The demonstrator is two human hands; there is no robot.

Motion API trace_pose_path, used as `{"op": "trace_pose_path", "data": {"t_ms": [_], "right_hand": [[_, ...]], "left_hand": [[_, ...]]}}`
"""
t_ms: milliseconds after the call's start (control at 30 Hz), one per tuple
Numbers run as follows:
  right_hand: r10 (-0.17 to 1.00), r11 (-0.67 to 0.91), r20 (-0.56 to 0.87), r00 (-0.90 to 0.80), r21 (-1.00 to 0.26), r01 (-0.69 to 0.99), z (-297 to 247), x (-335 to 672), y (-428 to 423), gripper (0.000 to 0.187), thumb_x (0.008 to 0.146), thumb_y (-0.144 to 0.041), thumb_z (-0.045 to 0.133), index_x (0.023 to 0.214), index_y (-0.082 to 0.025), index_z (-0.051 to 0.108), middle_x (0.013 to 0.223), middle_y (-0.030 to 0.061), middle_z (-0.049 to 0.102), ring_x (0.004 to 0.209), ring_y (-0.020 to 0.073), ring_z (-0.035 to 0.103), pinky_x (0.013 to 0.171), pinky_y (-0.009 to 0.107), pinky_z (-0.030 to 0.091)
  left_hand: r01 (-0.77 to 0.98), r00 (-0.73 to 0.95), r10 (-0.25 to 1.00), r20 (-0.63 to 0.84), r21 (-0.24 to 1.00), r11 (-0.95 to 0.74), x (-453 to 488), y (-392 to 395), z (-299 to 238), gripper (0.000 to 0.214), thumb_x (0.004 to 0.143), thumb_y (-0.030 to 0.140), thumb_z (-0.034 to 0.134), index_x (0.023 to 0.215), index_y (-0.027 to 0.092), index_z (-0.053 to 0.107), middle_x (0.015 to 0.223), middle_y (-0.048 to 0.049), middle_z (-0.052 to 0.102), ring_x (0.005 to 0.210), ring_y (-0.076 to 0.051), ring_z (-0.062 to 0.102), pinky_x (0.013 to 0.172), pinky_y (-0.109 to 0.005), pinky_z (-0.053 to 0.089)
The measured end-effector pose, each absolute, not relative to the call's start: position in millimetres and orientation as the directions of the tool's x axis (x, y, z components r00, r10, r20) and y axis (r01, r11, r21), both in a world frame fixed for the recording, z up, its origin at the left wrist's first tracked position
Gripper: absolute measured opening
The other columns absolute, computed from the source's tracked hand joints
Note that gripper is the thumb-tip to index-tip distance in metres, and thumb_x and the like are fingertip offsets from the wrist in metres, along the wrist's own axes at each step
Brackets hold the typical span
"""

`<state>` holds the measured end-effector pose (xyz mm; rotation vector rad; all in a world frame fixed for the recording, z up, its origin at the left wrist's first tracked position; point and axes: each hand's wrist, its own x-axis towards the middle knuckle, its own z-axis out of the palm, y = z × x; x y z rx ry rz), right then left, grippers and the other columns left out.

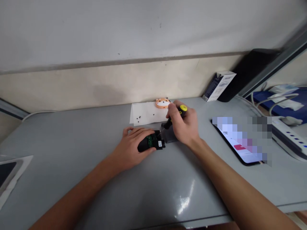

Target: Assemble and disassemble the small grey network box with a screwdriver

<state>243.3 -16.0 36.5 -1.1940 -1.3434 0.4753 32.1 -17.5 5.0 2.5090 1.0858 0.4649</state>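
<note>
My left hand lies over a small black device with a green circuit board showing, fingers curled round it and pressing it to the grey table. My right hand is closed round a screwdriver with a black and yellow handle, held upright with its tip down at the device's right end. A dark grey cover piece lies just below my right hand. Behind, a white sheet of paper carries several small dark screws.
An orange animal-faced case sits at the paper's far edge. A phone with a lit screen lies to the right, a white and blue box and a power strip beyond. Another flat device lies at the left edge.
</note>
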Motion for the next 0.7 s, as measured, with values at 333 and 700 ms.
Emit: {"op": "trace_pose_path", "data": {"t_ms": [333,700], "right_hand": [[0.856,0.444,0.505,0.114,-0.830,0.336,42.1,242.1,-17.1,0.040,0.100,-0.042,0.051,0.066,-0.023,0.043,0.061,-0.0042,0.041,0.057,0.0103,0.038,0.056,0.029,0.034],[0.902,0.408,0.432,0.012,-0.859,0.310,44.1,241.4,-15.5,0.037,0.100,-0.045,0.054,0.072,-0.023,0.044,0.066,-0.0035,0.042,0.063,0.0119,0.040,0.059,0.028,0.035]], "left_hand": [[0.610,0.659,0.735,0.160,0.457,-0.647,32.3,-16.8,4.2,0.035,0.097,0.038,0.071,0.129,0.028,0.063,0.138,-0.0047,0.072,0.133,-0.029,0.064,0.119,-0.053,0.031],[0.608,0.670,0.724,0.162,0.440,-0.661,31.7,-16.8,4.8,0.026,0.097,0.038,0.070,0.120,0.028,0.065,0.138,-0.0028,0.072,0.133,-0.029,0.064,0.118,-0.052,0.031]]}}
